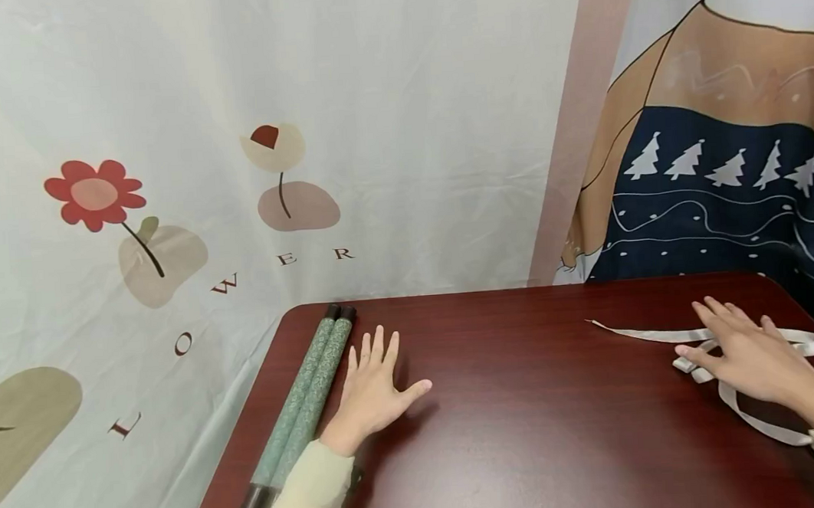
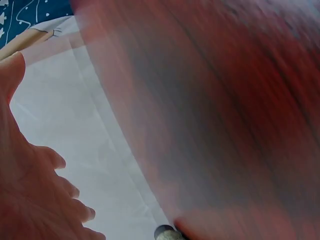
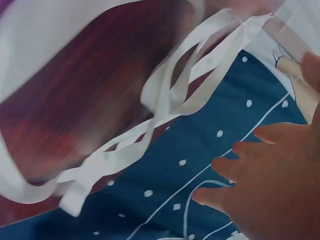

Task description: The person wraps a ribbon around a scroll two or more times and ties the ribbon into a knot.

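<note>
On the left part of the table, my left hand is spread with straight fingers and holds nothing. Just beside it lie two green speckled rods with black end caps, side by side; one cap end peeks into the left wrist view. Over at the right, my right hand hovers with its fingers extended above a loosely heaped white ribbon. In the right wrist view, the ribbon lies in loops on the tabletop, apart from the fingers.
A dark red wooden table with rounded corners fills the lower view. Behind it hangs a pale curtain printed with flowers and letters. Dark blue cloth with white trees hangs past the table's right side.
</note>
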The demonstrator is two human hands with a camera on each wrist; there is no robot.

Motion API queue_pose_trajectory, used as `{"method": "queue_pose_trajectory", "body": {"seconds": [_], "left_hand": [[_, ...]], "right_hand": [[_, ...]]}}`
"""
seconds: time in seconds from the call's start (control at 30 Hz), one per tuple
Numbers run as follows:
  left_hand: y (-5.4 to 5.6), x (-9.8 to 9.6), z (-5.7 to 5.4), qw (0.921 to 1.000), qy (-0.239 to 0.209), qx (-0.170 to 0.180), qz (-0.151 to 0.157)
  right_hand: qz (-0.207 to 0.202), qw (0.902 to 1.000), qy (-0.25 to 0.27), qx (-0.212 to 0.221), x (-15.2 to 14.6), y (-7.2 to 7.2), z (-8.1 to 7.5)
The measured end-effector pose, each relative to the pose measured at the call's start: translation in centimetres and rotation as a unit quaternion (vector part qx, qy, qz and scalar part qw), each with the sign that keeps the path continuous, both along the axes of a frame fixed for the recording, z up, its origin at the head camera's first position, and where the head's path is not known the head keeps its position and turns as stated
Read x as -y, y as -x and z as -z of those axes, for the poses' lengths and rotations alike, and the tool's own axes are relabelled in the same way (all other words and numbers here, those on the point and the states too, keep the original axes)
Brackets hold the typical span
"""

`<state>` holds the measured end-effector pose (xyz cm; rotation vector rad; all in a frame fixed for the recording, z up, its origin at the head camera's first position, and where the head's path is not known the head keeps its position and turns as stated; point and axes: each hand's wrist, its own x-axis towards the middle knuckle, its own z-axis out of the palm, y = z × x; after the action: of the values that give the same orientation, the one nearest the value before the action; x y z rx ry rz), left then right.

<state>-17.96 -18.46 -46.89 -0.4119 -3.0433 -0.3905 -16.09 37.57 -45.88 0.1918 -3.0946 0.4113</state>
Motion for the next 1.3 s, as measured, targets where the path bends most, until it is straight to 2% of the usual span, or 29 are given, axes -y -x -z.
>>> {"method": "queue_pose_trajectory", "body": {"seconds": [0.17,0.37,0.57,0.83,1.03,1.17,1.3], "left_hand": [[-0.1,-1.0,0.1,0.9999,-0.009,0.008,0.003],[-0.5,-2.0,0.1,0.9995,-0.018,0.019,0.019],[-0.8,-2.8,0.1,0.9982,-0.028,0.042,0.032],[-1.1,-4.0,0.1,0.9961,-0.02,0.066,0.055],[-1.2,-5.1,0.0,0.9954,0.005,0.049,0.082],[-1.2,-6.1,-0.2,0.9943,-0.002,0.038,0.1],[-1.1,-7.3,-0.4,0.9912,-0.039,0.044,0.119]], "right_hand": [[-0.034,0.9993,0.016,0.009,1.2,1.2,0.2],[-0.066,0.9977,-0.015,0.005,2.5,2.6,0.8],[-0.077,0.9964,-0.036,0.006,3.3,3.9,1.3],[-0.111,0.9926,-0.04,-0.028,3.9,4.0,2.0],[-0.148,0.9855,-0.037,-0.075,5.4,4.1,2.1],[-0.158,0.9833,-0.027,-0.086,6.9,4.1,1.8],[-0.173,0.9804,-0.003,-0.094,8.6,4.0,1.4]]}}
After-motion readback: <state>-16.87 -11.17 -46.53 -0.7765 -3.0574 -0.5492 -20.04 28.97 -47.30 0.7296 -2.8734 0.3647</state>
